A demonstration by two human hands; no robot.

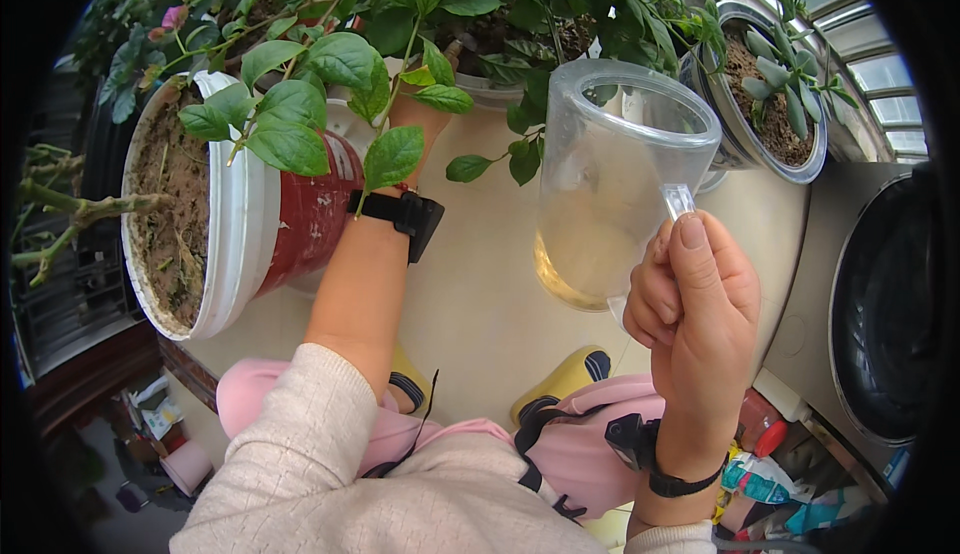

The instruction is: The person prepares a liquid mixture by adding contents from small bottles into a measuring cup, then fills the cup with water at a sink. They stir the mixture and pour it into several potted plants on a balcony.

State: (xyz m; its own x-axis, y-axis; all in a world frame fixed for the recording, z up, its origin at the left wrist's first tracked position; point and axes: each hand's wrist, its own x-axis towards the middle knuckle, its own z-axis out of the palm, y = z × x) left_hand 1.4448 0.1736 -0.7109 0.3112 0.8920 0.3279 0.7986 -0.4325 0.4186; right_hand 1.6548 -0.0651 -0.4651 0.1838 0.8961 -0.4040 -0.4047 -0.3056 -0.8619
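Note:
My right hand [694, 276] grips the handle of a clear plastic pitcher [600, 194], which has a little yellowish liquid low inside. My left hand [424, 108] reaches forward among the leaves, between the red-and-white bucket planter [311, 209] and a pot of soil [487, 89] under the foliage. Leaves hide most of its fingers, so whether it holds anything does not show. Broad green leaves [289, 134] hang over the left wrist. The bucket planter holds soil and a thick bare stem [112, 207].
A succulent in a round pot [817, 156] stands at the upper right by the window. On the right is a dark round pan or lid [885, 306]. Packets [761, 475] and a red-lidded jar [769, 434] lie lower right. A pink cup [187, 466] is at lower left.

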